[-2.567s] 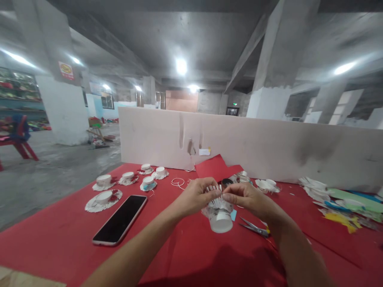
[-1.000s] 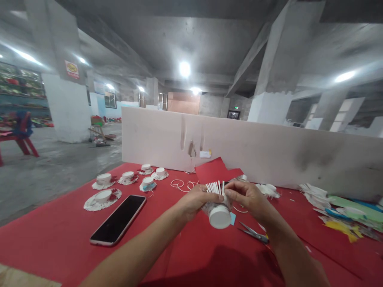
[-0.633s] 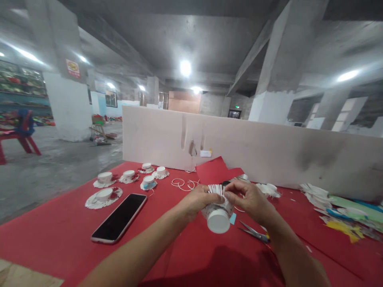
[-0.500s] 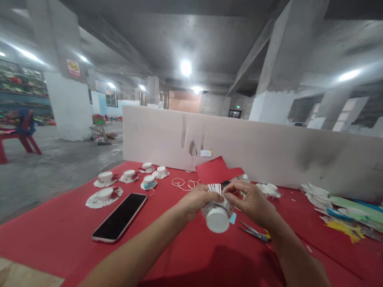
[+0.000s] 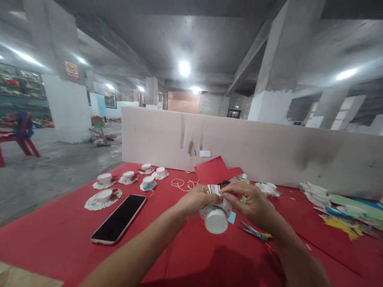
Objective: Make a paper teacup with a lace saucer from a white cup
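A white paper cup (image 5: 216, 221), its wall cut into narrow strips, is held above the red table with its round base toward me. My left hand (image 5: 196, 199) is closed on its left side, thumb across the strips that stand up at the top. On the other side, my right hand (image 5: 243, 195) pinches at a strip near the cup's upper right edge. The fingertips partly hide what they pinch. Scissors (image 5: 254, 231) with yellow on the handles lie on the table below my right hand. A small light-blue paper piece (image 5: 231, 217) is just right of the cup.
Several finished-looking cut cups (image 5: 104, 195) stand base up at the left, near a phone (image 5: 119, 219). White cord (image 5: 178, 183) and red paper (image 5: 215, 171) lie behind my hands. Paper scraps (image 5: 344, 227) are heaped at right. A pale board (image 5: 155, 135) borders the table's back.
My right fingers have shifted slightly left along the strips at the cup's top edge. My left hand keeps its hold, and the whole view has drifted a little.
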The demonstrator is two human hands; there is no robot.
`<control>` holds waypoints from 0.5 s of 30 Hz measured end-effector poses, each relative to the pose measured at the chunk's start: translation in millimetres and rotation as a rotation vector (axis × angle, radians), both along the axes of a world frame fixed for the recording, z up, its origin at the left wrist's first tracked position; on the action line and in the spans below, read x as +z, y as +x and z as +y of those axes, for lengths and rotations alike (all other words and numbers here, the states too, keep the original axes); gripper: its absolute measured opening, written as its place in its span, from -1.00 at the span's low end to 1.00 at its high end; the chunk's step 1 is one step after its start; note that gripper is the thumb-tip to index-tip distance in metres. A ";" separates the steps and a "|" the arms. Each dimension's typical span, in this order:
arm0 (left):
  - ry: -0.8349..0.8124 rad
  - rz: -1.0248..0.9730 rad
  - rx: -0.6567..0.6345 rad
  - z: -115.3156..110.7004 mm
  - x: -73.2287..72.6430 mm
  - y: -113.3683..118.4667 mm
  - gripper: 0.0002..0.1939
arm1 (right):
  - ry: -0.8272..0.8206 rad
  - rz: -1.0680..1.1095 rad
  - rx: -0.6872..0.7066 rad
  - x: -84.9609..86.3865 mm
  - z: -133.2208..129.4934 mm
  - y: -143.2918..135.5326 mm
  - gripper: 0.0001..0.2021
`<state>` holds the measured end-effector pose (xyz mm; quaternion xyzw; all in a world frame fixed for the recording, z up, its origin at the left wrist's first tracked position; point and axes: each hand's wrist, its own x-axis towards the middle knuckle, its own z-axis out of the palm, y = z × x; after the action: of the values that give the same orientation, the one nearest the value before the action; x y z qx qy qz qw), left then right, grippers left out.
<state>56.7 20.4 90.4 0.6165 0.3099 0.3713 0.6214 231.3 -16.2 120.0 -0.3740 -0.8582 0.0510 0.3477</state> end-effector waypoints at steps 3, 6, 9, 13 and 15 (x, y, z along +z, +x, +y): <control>0.069 0.018 -0.062 -5.5 6.5 -3.7 -0.84 | -0.104 0.080 0.072 0.2 3.1 0.6 -0.85; 0.116 0.016 -0.120 -10.1 11.5 -6.7 -0.87 | -0.202 0.120 0.122 0.4 4.0 1.0 -0.87; 0.150 0.037 -0.135 -11.9 13.4 -8.1 -0.89 | -0.285 0.165 0.154 0.3 4.1 2.9 -0.86; 0.165 0.049 -0.133 -12.1 14.0 -8.4 -0.92 | -0.386 0.198 0.221 0.8 4.1 7.1 -0.84; 0.171 0.065 -0.128 -11.9 14.1 -8.4 -0.93 | -0.437 0.213 0.251 1.7 3.8 8.6 -0.83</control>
<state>48.3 8.5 104.5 0.6973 0.2569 0.3358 0.5788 239.9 -12.4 121.7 -0.3234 -0.8251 0.3166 0.3383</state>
